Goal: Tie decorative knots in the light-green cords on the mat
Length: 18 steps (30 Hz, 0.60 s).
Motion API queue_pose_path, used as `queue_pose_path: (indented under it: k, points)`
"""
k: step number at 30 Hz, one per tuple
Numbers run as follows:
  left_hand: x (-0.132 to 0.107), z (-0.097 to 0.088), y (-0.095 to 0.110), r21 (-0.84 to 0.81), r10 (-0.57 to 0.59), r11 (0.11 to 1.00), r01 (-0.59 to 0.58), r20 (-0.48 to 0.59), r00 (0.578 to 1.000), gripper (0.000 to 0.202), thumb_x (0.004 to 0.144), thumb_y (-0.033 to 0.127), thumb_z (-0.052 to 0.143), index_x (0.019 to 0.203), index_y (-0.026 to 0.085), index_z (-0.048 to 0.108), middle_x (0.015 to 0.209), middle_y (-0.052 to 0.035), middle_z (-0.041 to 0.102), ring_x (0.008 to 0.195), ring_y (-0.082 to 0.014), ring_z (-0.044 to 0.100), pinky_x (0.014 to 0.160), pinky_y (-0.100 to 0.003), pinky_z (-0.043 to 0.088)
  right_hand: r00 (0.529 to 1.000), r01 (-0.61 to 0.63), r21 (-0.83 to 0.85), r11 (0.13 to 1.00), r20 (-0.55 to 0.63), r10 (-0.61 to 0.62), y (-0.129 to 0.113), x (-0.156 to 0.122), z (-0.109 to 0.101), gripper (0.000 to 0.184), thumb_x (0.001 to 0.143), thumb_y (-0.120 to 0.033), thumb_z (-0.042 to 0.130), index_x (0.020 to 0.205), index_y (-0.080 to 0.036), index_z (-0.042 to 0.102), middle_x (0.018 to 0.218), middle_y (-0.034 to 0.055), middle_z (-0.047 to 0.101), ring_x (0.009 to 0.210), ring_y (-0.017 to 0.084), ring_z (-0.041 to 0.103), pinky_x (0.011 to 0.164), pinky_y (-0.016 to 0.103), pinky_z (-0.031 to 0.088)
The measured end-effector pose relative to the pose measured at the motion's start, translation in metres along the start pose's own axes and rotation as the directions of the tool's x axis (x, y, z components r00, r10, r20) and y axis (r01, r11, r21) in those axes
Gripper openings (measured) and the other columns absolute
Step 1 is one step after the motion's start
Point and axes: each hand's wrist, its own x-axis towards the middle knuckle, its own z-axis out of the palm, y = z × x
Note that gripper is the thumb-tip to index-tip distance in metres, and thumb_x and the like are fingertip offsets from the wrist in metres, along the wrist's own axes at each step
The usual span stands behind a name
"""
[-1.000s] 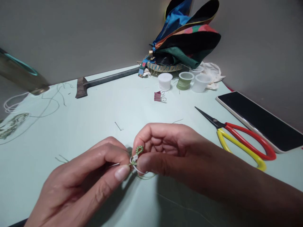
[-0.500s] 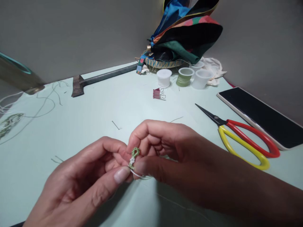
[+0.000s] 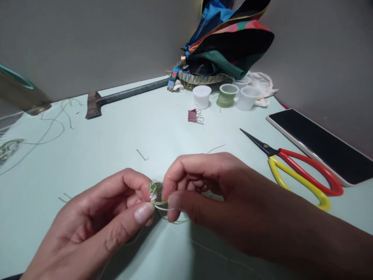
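Between thumb and index finger, my left hand (image 3: pixel 113 214) pinches a small knotted cord piece (image 3: pixel 152 190). It has a green loop at the top and a white knotted part below it. Green and white cords (image 3: pixel 161 205) run rightward from its base. My right hand (image 3: pixel 198 186) is closed, with thumb and index finger pressed on the green cord a short way from the knots. The white cord passes just under the right thumb; whether it is gripped too I cannot tell. Loose green strands curve below the right fingers.
Scissors (image 3: pixel 297 167) with red and yellow handles lie at right beside a phone (image 3: pixel 323 144). A pink binder clip (image 3: pixel 192 115), a white thread spool (image 3: pixel 201 97) and a green spool (image 3: pixel 225 97) stand behind. A hammer (image 3: pixel 131 92) lies at the back; thread scraps (image 3: pixel 141 154) are scattered.
My hands have drawn apart: the right moved slightly right with the cord, the left slightly left with the knotted piece. A stretch of cord now shows between them.
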Motion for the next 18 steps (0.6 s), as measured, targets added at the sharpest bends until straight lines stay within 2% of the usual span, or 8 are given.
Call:
queue_pose_path:
  k: [3, 5, 8, 13, 18]
  points:
    - [0.0, 0.003, 0.003, -0.007, -0.028, 1.0, 0.028, 0.017, 0.999, 0.031, 0.082, 0.055, 0.08, 0.093, 0.026, 0.078, 0.057, -0.0012, 0.058, 0.066, -0.0232, 0.057, 0.059, -0.03, 0.049, 0.999, 0.014, -0.014, 1.0, 0.029, -0.014, 0.004, -0.003, -0.003, 0.014, 0.094, -0.019, 0.066, 0.081, -0.022, 0.069, 0.077, -0.0031, 0.07, 0.071, 0.012, 0.06, 0.058, 0.019, 0.044]
    - [-0.004, 0.003, 0.001, -0.008, -0.045, 0.999, 0.045, 0.01, 0.999, 0.032, 0.082, 0.056, 0.08, 0.092, 0.026, 0.078, 0.059, -0.0015, 0.059, 0.065, -0.0221, 0.055, 0.058, -0.03, 0.048, 0.999, 0.046, -0.031, 0.998, 0.015, -0.045, 0.005, -0.004, -0.003, 0.014, 0.093, -0.018, 0.065, 0.08, -0.023, 0.07, 0.077, -0.0038, 0.069, 0.071, 0.011, 0.059, 0.059, 0.019, 0.043]
    - [-0.013, 0.0, -0.005, 0.012, -0.091, 0.996, 0.092, -0.06, 0.994, 0.033, 0.079, 0.057, 0.086, 0.09, 0.028, 0.078, 0.064, -0.0008, 0.061, 0.063, -0.018, 0.048, 0.055, -0.025, 0.042, 0.999, 0.041, -0.088, 0.995, -0.011, -0.042, 0.003, -0.004, -0.002, 0.016, 0.093, -0.015, 0.063, 0.08, -0.023, 0.069, 0.078, -0.0042, 0.071, 0.072, 0.011, 0.059, 0.059, 0.02, 0.042]
    - [-0.018, -0.003, -0.011, 0.064, -0.145, 0.986, 0.152, -0.103, 0.984, 0.034, 0.074, 0.064, 0.089, 0.084, 0.033, 0.076, 0.067, 0.0014, 0.059, 0.061, -0.0141, 0.043, 0.053, -0.019, 0.037, 0.999, 0.007, -0.266, 0.964, -0.033, -0.016, 0.0, -0.007, 0.001, 0.016, 0.092, -0.016, 0.06, 0.08, -0.025, 0.065, 0.067, -0.0066, 0.066, 0.061, 0.011, 0.053, 0.053, 0.022, 0.04]
    - [-0.016, 0.0, -0.007, 0.045, -0.205, 0.976, 0.212, -0.128, 0.97, 0.035, 0.07, 0.065, 0.09, 0.08, 0.034, 0.077, 0.068, 0.0012, 0.055, 0.063, -0.0151, 0.042, 0.053, -0.023, 0.038, 0.977, 0.104, -0.457, 0.883, -0.118, -0.175, 0.013, -0.01, 0.008, 0.012, 0.093, -0.022, 0.06, 0.084, -0.029, 0.058, 0.052, -0.0089, 0.051, 0.042, 0.011, 0.04, 0.038, 0.021, 0.028]
